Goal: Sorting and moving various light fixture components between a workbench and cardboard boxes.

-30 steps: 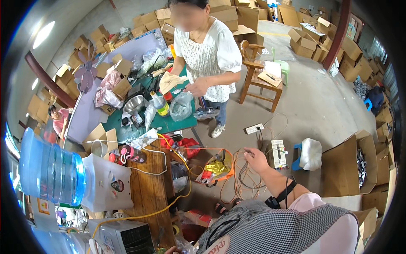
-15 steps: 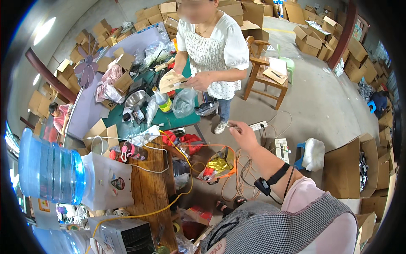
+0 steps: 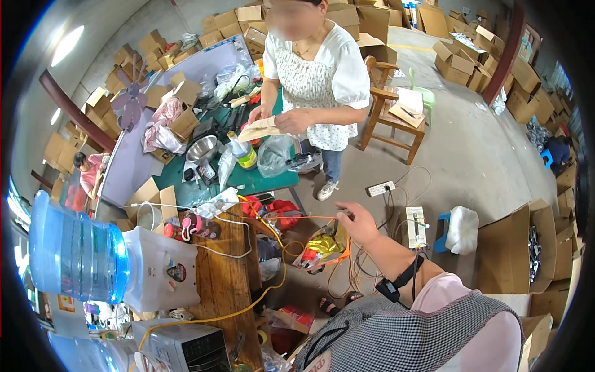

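Note:
My right hand [image 3: 358, 224] is stretched out forward on a bare forearm with a black wristband [image 3: 396, 285]. Its fingers are loosely apart and point left, and I see nothing held in them. The fingertips hover just above the orange rim of a basket [image 3: 322, 248] holding yellow and silvery packaging, on the floor beside a wooden bench [image 3: 226, 285]. Thin orange and yellow cords [image 3: 273, 229] run from the bench toward the basket. My left hand is out of sight. Another person [image 3: 316, 74] in a white blouse stands at a green table [image 3: 260, 180], holding a tan paper piece [image 3: 260, 128] in both hands.
A white water dispenser [image 3: 152, 270] with a blue bottle [image 3: 71, 254] stands at the left. A power strip [image 3: 381, 188] and a white socket board [image 3: 416, 226] lie on the concrete floor. A wooden chair [image 3: 393, 121], an open cardboard box [image 3: 524, 248] and stacked boxes [image 3: 462, 62] surround the area.
My right hand rose and reached forward half a second ago, then dropped back down to the basket's rim. The view shifted closer to the person at the green table.

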{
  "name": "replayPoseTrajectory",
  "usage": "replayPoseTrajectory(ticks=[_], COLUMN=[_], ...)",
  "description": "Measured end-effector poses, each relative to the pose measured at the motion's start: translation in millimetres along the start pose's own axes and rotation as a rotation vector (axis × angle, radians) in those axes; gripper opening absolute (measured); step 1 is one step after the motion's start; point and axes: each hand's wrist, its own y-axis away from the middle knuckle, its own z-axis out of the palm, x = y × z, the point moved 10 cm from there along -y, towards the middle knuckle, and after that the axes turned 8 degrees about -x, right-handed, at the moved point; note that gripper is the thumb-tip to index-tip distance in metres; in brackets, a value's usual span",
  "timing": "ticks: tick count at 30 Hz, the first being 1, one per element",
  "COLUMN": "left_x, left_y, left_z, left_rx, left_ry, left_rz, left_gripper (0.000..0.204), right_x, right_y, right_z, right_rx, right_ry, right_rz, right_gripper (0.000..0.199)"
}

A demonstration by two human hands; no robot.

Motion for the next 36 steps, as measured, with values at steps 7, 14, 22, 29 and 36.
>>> replayPoseTrajectory(ticks=[7, 14, 22, 29, 36], left_x=[15.7, 1.0, -41.3, -142.3, -221.2], left_y=[3.5, 14.0, 8.4, 130.0, 268.2], left_z=[13.3, 10.5, 8.8, -8.2, 17.4], left_rx=[-0.040, -0.016, 0.019, 0.333, 0.629], left_ry=[-0.121, -0.128, -0.047, 0.183, 0.321], left_rz=[-0.056, -0.129, 0.254, 0.001, -0.256], left_gripper=[0.028, 0.030, 0.033, 0.031, 0.031], right_x=[11.0, 21.5, 23.9, 10.1, -111.6], right_y=[19.7, 28.7, 39.3, -13.5, 42.9], right_z=[-25.1, -26.3, -15.0, 104.7, 240.5], right_rx=[0.034, 0.008, -0.140, -0.568, -0.779], right_ry=[-0.015, 0.009, -0.099, 0.021, 0.074], right_rz=[0.042, 0.058, 0.091, -0.161, -0.513], right_gripper=[0.034, 0.033, 0.035, 0.039, 0.040])
